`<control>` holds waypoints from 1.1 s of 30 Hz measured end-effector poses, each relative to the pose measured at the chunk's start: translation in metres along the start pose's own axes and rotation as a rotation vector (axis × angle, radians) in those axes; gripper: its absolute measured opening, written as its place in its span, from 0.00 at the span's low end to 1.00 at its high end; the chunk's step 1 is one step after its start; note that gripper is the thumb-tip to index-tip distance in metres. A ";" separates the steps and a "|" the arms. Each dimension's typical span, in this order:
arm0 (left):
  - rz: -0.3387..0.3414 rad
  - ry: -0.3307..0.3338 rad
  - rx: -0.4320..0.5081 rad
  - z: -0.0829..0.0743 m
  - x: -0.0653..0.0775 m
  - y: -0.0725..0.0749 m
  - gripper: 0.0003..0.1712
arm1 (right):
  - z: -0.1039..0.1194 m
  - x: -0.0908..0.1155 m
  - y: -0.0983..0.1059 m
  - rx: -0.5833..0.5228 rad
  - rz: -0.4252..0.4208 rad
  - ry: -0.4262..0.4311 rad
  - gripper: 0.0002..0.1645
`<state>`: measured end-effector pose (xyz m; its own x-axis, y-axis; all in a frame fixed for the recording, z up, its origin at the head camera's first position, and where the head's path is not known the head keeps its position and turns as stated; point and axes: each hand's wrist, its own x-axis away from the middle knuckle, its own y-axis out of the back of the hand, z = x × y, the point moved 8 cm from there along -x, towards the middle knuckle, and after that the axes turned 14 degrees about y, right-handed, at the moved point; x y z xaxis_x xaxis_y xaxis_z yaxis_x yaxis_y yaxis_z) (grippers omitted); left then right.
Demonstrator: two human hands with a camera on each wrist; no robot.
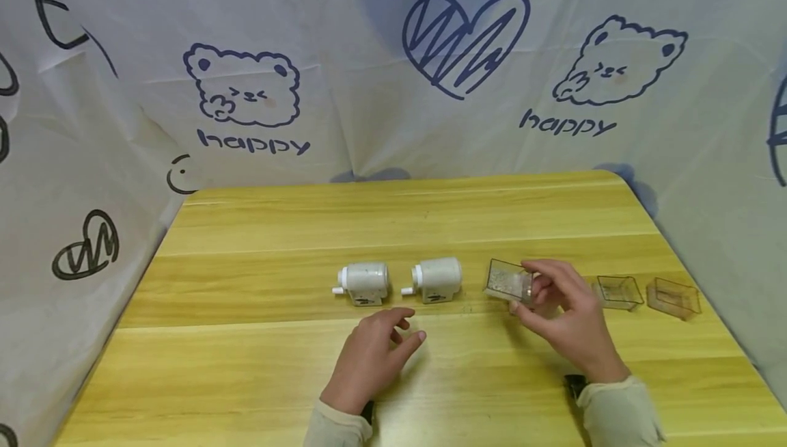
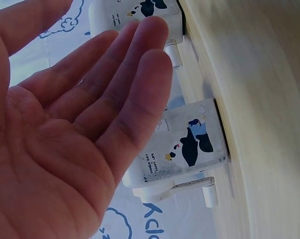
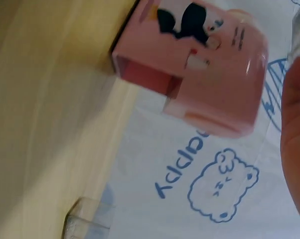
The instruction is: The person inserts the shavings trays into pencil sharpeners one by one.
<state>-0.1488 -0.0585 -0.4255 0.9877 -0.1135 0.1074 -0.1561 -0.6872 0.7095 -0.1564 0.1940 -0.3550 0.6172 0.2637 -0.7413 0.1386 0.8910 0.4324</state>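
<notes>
From the head camera, a person's right hand [image 1: 568,317] pinches a clear box [image 1: 504,279], fingers and thumb clamped on its right end, over the right half of the worktop [image 1: 246,378]. A second box [image 1: 617,293] and a pink-tinted box [image 1: 675,298] sit toward the worktop's right edge. A white sharpener [image 1: 367,281], crank to the left, and a twin sharpener [image 1: 441,279] stand near the middle between the side edges. The left hand [image 1: 371,358] hovers just in front, thumb apart from the fingers, gripping nothing.

In the left wrist view, that hand's fingers lie side by side, slightly bent, before the panda-printed pair.

In the right wrist view, a pink sharpener [image 3: 215,69] shows a vacant slot [image 3: 147,77] low in its side; the grip is mostly out of shot.

The step in hand looks like handling the clear box as a sharpener's drawer; its matching body cannot be told. Fitting it would call for squaring it to a slot and sliding it in level, the left hand steadying the body.
</notes>
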 end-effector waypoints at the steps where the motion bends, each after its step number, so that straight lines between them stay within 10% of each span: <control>1: 0.001 0.001 0.000 0.000 0.000 0.000 0.26 | 0.001 0.000 -0.003 -0.014 0.024 -0.001 0.38; 9: -0.006 0.010 -0.013 0.001 0.000 0.001 0.25 | 0.006 0.007 -0.033 -0.163 0.145 0.060 0.40; 21: -0.028 0.027 -0.011 0.001 -0.001 0.005 0.23 | -0.031 0.041 -0.075 -0.150 0.428 -0.171 0.33; 33: -0.028 0.031 -0.017 0.003 0.000 0.004 0.26 | -0.035 0.048 -0.080 -0.159 0.506 -0.278 0.32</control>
<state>-0.1498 -0.0631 -0.4252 0.9915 -0.0722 0.1083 -0.1284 -0.6771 0.7246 -0.1650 0.1484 -0.4425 0.7589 0.5823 -0.2915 -0.3302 0.7300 0.5984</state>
